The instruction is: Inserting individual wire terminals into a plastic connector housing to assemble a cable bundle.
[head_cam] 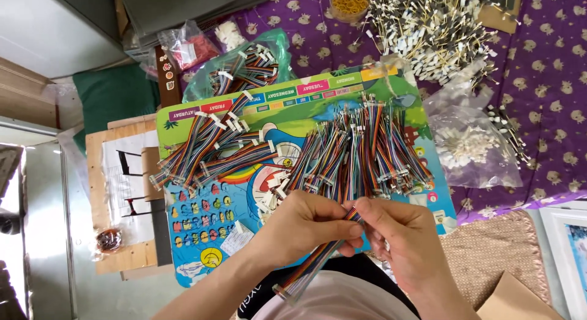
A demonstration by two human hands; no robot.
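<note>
My left hand (306, 225) and my right hand (400, 234) meet over the near edge of a colourful cartoon board (318, 103). Both pinch one multicoloured ribbon cable (315, 265). The cable runs from my fingertips down-left to a white connector near my forearm. Just beyond my hands lies a big heap of similar cables (358, 152) on the board. A second heap of ribbon cables (208, 149) lies on the board's left half.
A green bag with more cables (244, 66) sits behind the board. A pile of white-tipped wires (437, 29) and a clear bag of white connectors (468, 143) lie on the purple patterned cloth (550, 81). A wooden board with paper (119, 173) is left.
</note>
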